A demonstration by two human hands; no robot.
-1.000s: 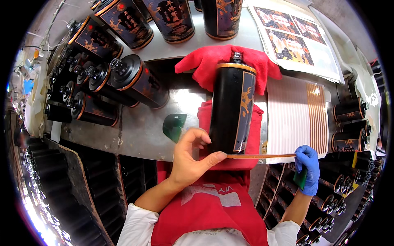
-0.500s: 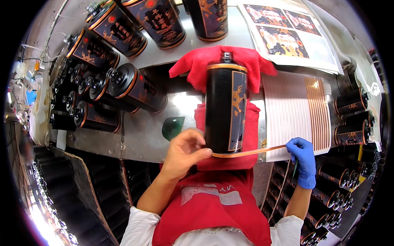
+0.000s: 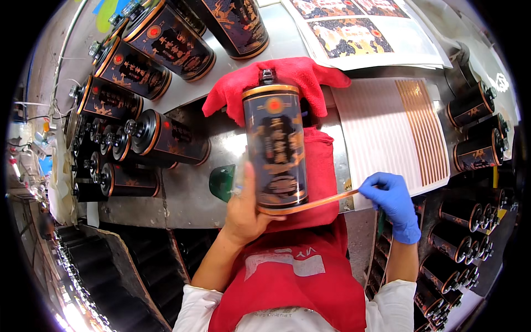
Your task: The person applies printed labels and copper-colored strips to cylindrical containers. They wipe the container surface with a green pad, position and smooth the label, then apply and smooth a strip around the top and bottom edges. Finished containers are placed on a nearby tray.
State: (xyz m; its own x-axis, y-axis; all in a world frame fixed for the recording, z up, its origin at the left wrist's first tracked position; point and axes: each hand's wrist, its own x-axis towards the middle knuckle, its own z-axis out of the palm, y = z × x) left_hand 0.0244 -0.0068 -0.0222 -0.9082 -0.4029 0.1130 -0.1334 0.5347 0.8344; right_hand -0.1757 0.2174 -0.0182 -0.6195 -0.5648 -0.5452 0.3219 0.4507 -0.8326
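Note:
A black bottle [image 3: 276, 149] with copper bands and a decorated front lies on red cloth, its glass neck away from me. My left hand [image 3: 243, 210] is closed around its lower left side, thumb near the base. A thin copper strip [image 3: 326, 202] runs along the base edge and stretches right, off the bottle. Its far end is pinched in my right hand [image 3: 390, 199], in a blue glove. A dark green tool [image 3: 381, 221] shows below that hand, partly hidden. Red towels [image 3: 323, 149] lie under and beyond the bottle.
A sheet of copper strips [image 3: 423, 133] on white backing lies to the right, printed sheets [image 3: 354, 39] behind it. Several decorated bottles [image 3: 171, 137] stand left and at the back, more [image 3: 478, 149] at right. A green scraper-like piece [image 3: 222, 182] lies left of the bottle.
The bottle has turned so that its decorated front faces up. My left hand has gone from the strip's end to the bottle's side. The right hand still holds the strip.

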